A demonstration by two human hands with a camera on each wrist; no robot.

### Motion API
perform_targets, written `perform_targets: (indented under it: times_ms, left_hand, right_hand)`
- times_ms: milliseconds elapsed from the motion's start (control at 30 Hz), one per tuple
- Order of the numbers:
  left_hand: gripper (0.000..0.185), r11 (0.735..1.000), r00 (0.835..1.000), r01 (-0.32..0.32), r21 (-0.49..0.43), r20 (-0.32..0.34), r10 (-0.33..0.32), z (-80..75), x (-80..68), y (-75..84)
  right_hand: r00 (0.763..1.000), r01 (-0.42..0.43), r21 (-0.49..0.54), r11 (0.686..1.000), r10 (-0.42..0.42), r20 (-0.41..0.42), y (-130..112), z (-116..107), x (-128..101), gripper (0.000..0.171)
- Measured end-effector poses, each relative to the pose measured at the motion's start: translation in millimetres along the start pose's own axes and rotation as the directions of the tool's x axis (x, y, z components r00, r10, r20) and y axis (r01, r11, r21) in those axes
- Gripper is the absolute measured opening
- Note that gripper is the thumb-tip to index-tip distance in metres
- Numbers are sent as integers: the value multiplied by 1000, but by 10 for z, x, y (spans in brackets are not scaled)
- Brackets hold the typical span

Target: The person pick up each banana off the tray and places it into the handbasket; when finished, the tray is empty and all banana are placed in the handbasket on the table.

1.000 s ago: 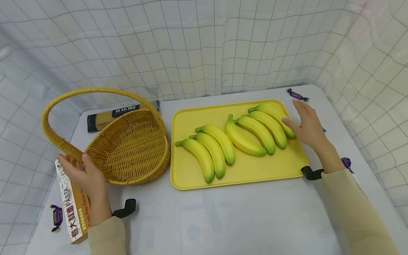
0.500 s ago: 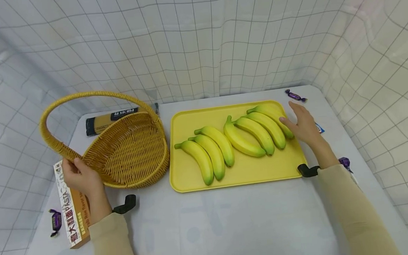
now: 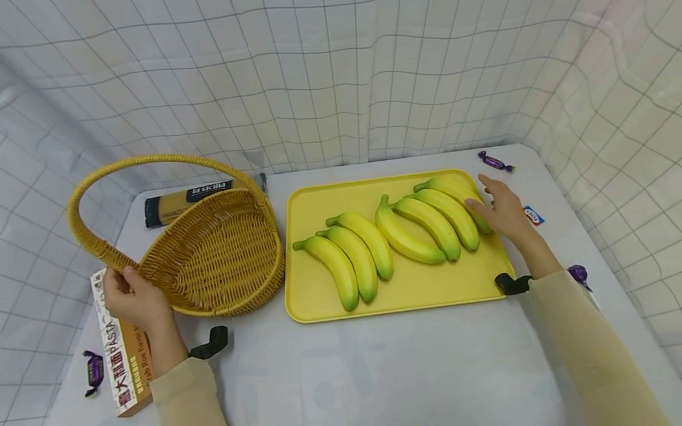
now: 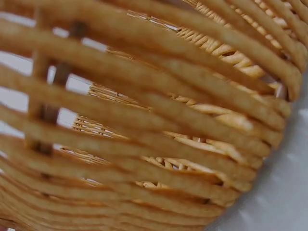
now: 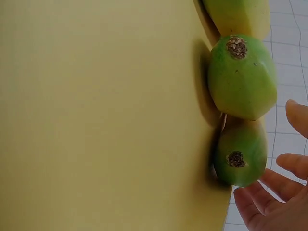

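With left grip [image 3: 138, 300] pinching the basket [image 3: 226, 254] at its handle's foot and right grip [image 3: 506, 212] loosely spread, faces the table [image 3: 421, 371]. Has on it, right of the basket, a tray [image 3: 439, 286]; at near left, a box [image 3: 121, 353]; behind the basket, a packet [image 3: 175, 202]; on the tray, seven bananas [image 3: 400, 237], with right grip just beside the rightmost; toward both sides, purple sweets [image 3: 94, 370].

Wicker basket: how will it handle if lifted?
The wicker basket is probably light for its size: its weave shows gaps. The handle looks fairly stiff, arching unsupported. Lifted where the left hand holds the handle, near one end, it may tip.
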State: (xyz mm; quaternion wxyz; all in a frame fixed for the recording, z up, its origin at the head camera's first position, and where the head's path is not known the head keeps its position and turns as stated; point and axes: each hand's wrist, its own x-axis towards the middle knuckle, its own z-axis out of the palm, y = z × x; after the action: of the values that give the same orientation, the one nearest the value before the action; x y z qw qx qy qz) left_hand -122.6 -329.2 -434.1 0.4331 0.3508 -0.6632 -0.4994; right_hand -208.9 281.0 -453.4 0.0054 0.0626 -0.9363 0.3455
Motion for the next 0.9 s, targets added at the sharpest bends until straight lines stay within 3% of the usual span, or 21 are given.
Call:
perform_targets:
  times_ms: [300,533,667,900]
  left_hand:
    - [29,1000,1000,5,-17,20,-4,-13,0,-27]
    - [29,1000,1000,-7,-10,4,7,-22,-67,63]
    - [28,1000,1000,-7,-11,1,7,-16,-85,80]
    - [26,999,999,-46,-28,2,46,-8,-11,-39]
  right_hand:
    - [1000,2,6,1000,-3,9,35,80,49,69]
    - [999,34,-17,999,-35,-9,39,92,54,61]
    - [1000,4,-7,1000,-4,5,42,94,45,60]
    - [998,-58,-24,998,59,24,30,95,40,61]
